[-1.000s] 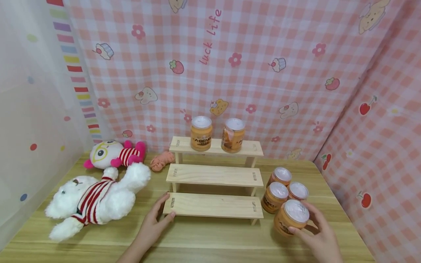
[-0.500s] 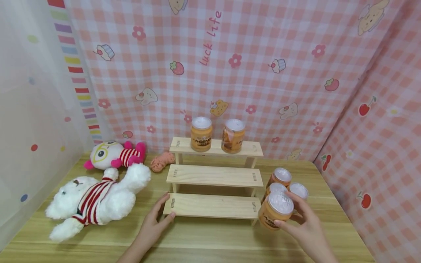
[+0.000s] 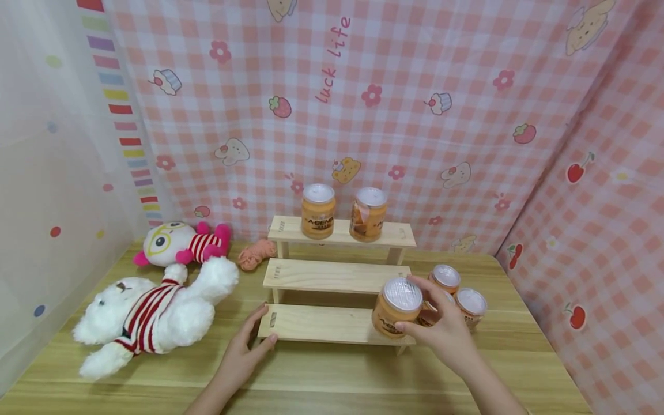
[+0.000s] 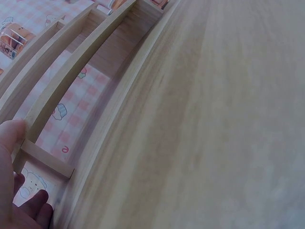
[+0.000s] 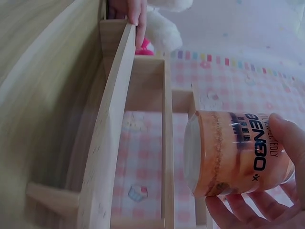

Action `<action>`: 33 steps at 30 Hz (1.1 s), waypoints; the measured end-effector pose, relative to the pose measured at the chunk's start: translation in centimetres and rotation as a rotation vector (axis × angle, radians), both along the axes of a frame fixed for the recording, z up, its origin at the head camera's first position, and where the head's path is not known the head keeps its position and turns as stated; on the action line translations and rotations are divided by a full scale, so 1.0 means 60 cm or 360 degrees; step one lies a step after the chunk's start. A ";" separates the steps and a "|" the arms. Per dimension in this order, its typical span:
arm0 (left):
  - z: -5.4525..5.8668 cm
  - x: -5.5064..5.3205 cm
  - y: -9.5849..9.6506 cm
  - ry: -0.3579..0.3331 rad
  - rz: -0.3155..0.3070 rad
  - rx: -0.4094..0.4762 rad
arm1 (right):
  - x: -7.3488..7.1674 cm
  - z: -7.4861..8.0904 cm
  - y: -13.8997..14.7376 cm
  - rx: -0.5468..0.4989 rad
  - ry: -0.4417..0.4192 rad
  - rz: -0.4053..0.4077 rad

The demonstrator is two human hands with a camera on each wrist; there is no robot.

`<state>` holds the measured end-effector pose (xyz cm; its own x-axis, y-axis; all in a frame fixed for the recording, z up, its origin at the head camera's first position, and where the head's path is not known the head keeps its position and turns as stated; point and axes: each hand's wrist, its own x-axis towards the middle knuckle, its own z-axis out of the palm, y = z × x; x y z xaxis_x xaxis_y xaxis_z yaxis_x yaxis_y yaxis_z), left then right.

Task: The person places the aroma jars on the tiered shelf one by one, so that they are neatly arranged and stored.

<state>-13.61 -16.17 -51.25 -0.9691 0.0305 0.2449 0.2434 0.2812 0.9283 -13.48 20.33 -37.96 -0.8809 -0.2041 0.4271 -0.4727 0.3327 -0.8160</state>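
My right hand [image 3: 447, 331] grips an orange can with a silvery lid [image 3: 395, 314], thumb on the near side and fingers behind it. In the right wrist view the held can [image 5: 243, 152] shows its printed label and pale bottom, raised above the lowest step. A three-step wooden display stand [image 3: 321, 324] stands in the middle of the table. My left hand [image 3: 242, 350] holds the left end of its lowest step, thumb at the front edge. Two similar cans, a left one [image 3: 318, 219] and a right one [image 3: 367, 222], stand upright on the top step.
Right of the stand are more cans: a rear can [image 3: 445, 279], a right can [image 3: 471, 305] and one mostly hidden behind my right hand. A white plush bear [image 3: 155, 317], a pink-and-white doll [image 3: 181, 245] and peach yarn [image 3: 256, 254] lie at the left.
My right hand has carried the can leftward from beside the other cans to over the right end of the lowest step. The left hand stays on the stand.
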 end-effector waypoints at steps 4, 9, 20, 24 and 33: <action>0.000 -0.001 0.000 0.0008 -0.0002 -0.0011 | -0.017 0.005 -0.022 0.0004 -0.0055 0.0052; 0.000 -0.002 -0.001 0.0011 -0.0007 -0.0005 | -0.039 0.015 -0.052 -0.0049 -0.0065 0.0127; 0.001 -0.001 0.002 -0.0007 0.0007 -0.0011 | -0.078 0.036 -0.114 -0.0094 -0.0010 0.0188; -0.001 0.000 0.002 0.0001 0.0011 -0.0005 | -0.086 0.047 -0.135 -0.0124 -0.0050 0.0183; -0.001 0.001 -0.002 -0.0013 0.0000 -0.0006 | -0.081 0.082 -0.176 -0.0135 -0.0058 0.0171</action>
<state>-13.57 -16.27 -51.31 -0.9711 0.0313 0.2367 0.2356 0.2846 0.9292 -18.32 9.77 -33.05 -0.8713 -0.2623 0.4148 -0.4712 0.2107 -0.8565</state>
